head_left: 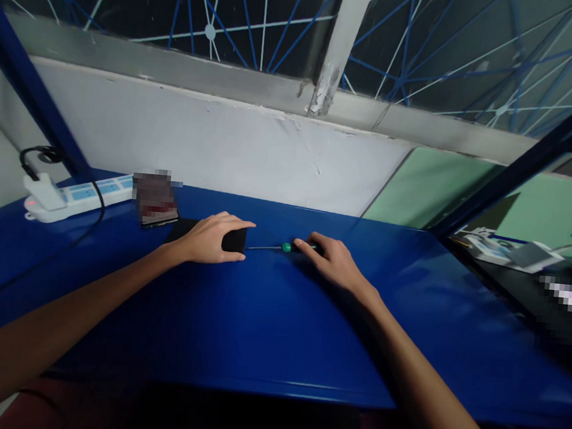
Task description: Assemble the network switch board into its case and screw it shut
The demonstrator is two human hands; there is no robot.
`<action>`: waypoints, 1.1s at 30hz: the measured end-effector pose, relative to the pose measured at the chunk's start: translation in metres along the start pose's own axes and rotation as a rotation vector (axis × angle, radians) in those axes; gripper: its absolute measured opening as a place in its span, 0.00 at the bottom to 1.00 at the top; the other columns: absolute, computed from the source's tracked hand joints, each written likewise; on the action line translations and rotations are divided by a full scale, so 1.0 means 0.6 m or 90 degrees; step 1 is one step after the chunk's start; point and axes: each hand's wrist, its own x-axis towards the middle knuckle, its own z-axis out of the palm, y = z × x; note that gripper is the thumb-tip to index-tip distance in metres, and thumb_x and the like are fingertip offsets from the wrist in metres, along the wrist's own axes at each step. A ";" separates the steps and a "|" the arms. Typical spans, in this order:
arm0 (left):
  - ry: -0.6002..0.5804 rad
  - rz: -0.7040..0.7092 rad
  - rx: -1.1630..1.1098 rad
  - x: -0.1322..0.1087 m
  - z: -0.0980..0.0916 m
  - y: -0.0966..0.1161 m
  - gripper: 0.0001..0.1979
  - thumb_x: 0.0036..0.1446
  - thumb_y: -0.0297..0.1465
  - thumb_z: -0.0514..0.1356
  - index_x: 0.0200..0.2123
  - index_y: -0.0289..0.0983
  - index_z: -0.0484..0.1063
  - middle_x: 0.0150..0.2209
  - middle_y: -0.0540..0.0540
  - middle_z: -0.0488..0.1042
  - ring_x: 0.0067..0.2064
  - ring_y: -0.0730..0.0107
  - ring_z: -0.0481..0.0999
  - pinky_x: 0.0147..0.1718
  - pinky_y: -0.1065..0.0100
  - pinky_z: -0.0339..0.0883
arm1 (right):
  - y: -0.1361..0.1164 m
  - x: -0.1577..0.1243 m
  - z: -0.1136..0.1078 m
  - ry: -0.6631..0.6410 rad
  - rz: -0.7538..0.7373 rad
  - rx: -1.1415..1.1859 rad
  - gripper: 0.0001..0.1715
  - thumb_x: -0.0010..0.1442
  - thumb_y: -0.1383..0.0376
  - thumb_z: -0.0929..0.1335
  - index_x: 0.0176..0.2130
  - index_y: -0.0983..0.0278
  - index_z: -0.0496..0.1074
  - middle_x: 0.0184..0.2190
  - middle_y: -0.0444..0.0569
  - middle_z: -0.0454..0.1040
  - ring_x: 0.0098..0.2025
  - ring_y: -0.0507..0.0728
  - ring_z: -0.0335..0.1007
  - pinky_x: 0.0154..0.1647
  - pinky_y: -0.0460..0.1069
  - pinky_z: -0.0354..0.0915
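Observation:
A flat black object [234, 240] lies on the blue table [255, 332], left of the middle. My left hand [214, 238] is wrapped over it, with the thumb and fingers at its edges; part of the object is hidden under the hand. My right hand [331, 258] grips the green and black handle of a screwdriver [286, 247]. The screwdriver lies low over the table, its thin shaft pointing left, and the tip is at the right edge of the black object.
At the back left are a white power strip [92, 192] with a plug and black cable, and a phone-like object [159, 207], partly blurred. A white wall stands behind the table. On the right, white devices [527, 256] rest beyond a blue post.

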 end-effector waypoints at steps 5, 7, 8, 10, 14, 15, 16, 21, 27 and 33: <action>0.001 -0.004 0.001 0.000 0.000 0.000 0.35 0.54 0.48 0.62 0.63 0.45 0.61 0.56 0.42 0.71 0.55 0.51 0.68 0.49 0.54 0.64 | 0.002 -0.002 0.000 -0.023 0.009 0.029 0.24 0.60 0.43 0.64 0.32 0.61 0.67 0.20 0.42 0.64 0.23 0.51 0.56 0.25 0.49 0.49; 0.002 0.000 -0.003 0.000 -0.001 0.001 0.35 0.54 0.48 0.62 0.63 0.45 0.62 0.56 0.42 0.71 0.55 0.51 0.68 0.49 0.54 0.64 | 0.010 0.000 0.002 -0.029 0.003 0.102 0.22 0.57 0.45 0.68 0.38 0.60 0.65 0.24 0.42 0.68 0.24 0.51 0.57 0.26 0.48 0.50; 0.004 0.001 -0.004 0.000 -0.001 0.001 0.35 0.54 0.48 0.62 0.63 0.45 0.62 0.56 0.42 0.71 0.55 0.51 0.68 0.49 0.54 0.64 | 0.013 0.001 0.003 -0.033 0.000 0.130 0.22 0.57 0.46 0.69 0.39 0.60 0.64 0.25 0.42 0.69 0.25 0.51 0.57 0.26 0.48 0.51; 0.007 0.002 -0.006 0.000 -0.001 0.001 0.34 0.54 0.48 0.62 0.63 0.45 0.62 0.55 0.41 0.71 0.55 0.51 0.68 0.49 0.54 0.64 | 0.018 0.003 0.005 -0.031 -0.003 0.151 0.22 0.56 0.47 0.69 0.39 0.61 0.64 0.26 0.43 0.69 0.26 0.52 0.58 0.26 0.48 0.52; 0.005 0.001 -0.004 -0.001 0.000 0.000 0.34 0.54 0.48 0.61 0.63 0.46 0.61 0.56 0.41 0.71 0.55 0.52 0.68 0.49 0.54 0.64 | 0.010 0.004 0.007 -0.014 0.007 0.106 0.23 0.60 0.45 0.65 0.33 0.63 0.68 0.23 0.43 0.64 0.25 0.51 0.56 0.26 0.48 0.51; 0.003 0.002 -0.004 -0.001 0.000 -0.001 0.35 0.54 0.48 0.61 0.63 0.46 0.61 0.56 0.41 0.71 0.55 0.52 0.67 0.49 0.54 0.64 | 0.006 0.003 0.006 -0.015 0.009 0.093 0.24 0.61 0.45 0.64 0.32 0.63 0.68 0.22 0.43 0.64 0.25 0.52 0.56 0.25 0.48 0.50; 0.003 0.002 -0.003 -0.001 0.001 -0.001 0.35 0.54 0.49 0.61 0.63 0.46 0.61 0.56 0.41 0.71 0.55 0.51 0.67 0.49 0.54 0.64 | 0.002 0.002 0.006 -0.016 0.008 0.079 0.25 0.62 0.45 0.63 0.31 0.63 0.68 0.22 0.43 0.64 0.24 0.52 0.56 0.25 0.48 0.50; 0.008 0.003 0.000 -0.001 0.001 -0.002 0.34 0.55 0.49 0.61 0.63 0.46 0.61 0.56 0.42 0.71 0.55 0.52 0.67 0.50 0.54 0.63 | -0.014 -0.003 0.000 0.006 -0.003 0.017 0.25 0.63 0.45 0.61 0.32 0.62 0.68 0.20 0.43 0.63 0.23 0.52 0.55 0.25 0.49 0.49; 0.001 0.001 -0.004 0.000 0.000 -0.001 0.35 0.54 0.49 0.61 0.63 0.46 0.61 0.56 0.42 0.70 0.56 0.52 0.67 0.50 0.54 0.63 | 0.000 -0.003 -0.002 -0.007 -0.016 0.127 0.21 0.57 0.48 0.69 0.40 0.59 0.63 0.22 0.40 0.65 0.24 0.51 0.55 0.24 0.48 0.49; 0.007 0.012 -0.010 -0.001 0.001 -0.004 0.34 0.55 0.50 0.60 0.63 0.47 0.60 0.56 0.42 0.71 0.55 0.51 0.67 0.50 0.53 0.63 | -0.012 -0.003 -0.006 0.011 -0.011 0.021 0.25 0.63 0.45 0.63 0.30 0.63 0.69 0.21 0.44 0.65 0.23 0.52 0.54 0.25 0.50 0.49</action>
